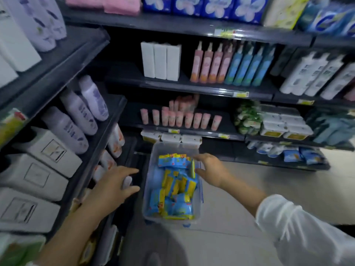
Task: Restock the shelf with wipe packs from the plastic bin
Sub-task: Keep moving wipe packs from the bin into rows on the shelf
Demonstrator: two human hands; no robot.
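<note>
Pick step: your right hand (208, 169) hovered, fingers apart, over wipe packs (177, 186) in the plastic bin (153, 189); left hand (113, 187) beside bin, fingers apart. Next: grasp one.

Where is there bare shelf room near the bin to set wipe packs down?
Bare dark shelf lies left of the white boxes. More bare shelf runs from the pink tubes to the green packs. The bin is crowded with wipe packs.
</note>
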